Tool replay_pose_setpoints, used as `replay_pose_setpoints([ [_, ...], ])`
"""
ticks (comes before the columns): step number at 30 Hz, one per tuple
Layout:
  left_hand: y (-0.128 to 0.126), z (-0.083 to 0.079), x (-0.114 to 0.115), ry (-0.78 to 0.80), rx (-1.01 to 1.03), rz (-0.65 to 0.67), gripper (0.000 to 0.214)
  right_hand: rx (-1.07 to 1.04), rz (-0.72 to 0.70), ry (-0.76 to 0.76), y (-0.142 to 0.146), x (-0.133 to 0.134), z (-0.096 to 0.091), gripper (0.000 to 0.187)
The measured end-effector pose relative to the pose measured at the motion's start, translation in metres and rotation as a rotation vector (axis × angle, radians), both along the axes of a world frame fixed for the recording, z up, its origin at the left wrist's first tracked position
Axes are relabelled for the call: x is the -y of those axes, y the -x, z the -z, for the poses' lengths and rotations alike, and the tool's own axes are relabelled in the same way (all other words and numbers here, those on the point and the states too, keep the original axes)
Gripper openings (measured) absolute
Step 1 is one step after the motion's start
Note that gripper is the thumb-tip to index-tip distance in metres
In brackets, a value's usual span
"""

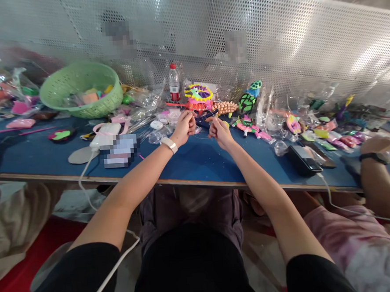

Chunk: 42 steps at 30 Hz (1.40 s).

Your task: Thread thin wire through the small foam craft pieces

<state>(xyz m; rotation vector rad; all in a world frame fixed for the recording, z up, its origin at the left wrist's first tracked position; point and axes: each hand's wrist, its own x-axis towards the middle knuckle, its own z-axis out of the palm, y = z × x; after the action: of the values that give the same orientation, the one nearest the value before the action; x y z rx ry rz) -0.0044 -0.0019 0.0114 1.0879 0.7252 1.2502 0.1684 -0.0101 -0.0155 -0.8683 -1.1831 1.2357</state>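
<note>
Single head-worn camera looks forward and down at near range, black shirt [192, 267] at 6 o'clock, blue tabletop [196, 163] central, perforated metal panel [187, 27] at 12.

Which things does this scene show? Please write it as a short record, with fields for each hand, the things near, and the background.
Left grip: curled; anything held is too small to tell
Right grip: curled; anything held is unclear
Near both: dark blue piece, contact unclear
Beyond them: yellow-edged figure; upright red-capped bottle
Left side: green basket
Right side: black device; co-worker's hand
Surface: blue table
Background: perforated metal panel
</note>
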Motion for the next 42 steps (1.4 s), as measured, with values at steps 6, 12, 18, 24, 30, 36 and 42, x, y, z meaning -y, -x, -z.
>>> replay_pose_setpoints([
  [6,0.0,0.0,-0.001,-0.019,-0.017,0.065,0.033,-0.051,-0.009,-0.009,-0.003,0.006,-0.006,0.027],
  [12,-0.001,0.0,0.0,-0.105,-0.088,-0.001,0.029,-0.019,-0.049,0.036,-0.007,0.011,-0.014,0.029],
  [18,0.003,0.003,-0.006,-0.166,-0.196,-0.08,0.024,0.027,-0.058,0.088,-0.008,0.014,-0.019,0.024],
  [24,0.003,0.01,-0.013,-0.253,-0.25,-0.163,0.028,0.029,-0.088,0.108,-0.01,0.014,-0.019,0.019],
  [30,0.003,0.008,-0.008,-0.174,-0.236,-0.098,0.024,0.002,-0.075,0.163,-0.015,0.011,-0.018,0.016],
  [36,0.002,0.008,-0.009,-0.107,-0.28,-0.031,0.043,0.052,0.073,0.175,-0.025,0.003,-0.017,0.023],
  [42,0.002,0.008,0.003,-0.477,-0.94,-0.222,0.044,0.373,0.305,-0.046,-0.045,-0.005,-0.014,0.018],
])
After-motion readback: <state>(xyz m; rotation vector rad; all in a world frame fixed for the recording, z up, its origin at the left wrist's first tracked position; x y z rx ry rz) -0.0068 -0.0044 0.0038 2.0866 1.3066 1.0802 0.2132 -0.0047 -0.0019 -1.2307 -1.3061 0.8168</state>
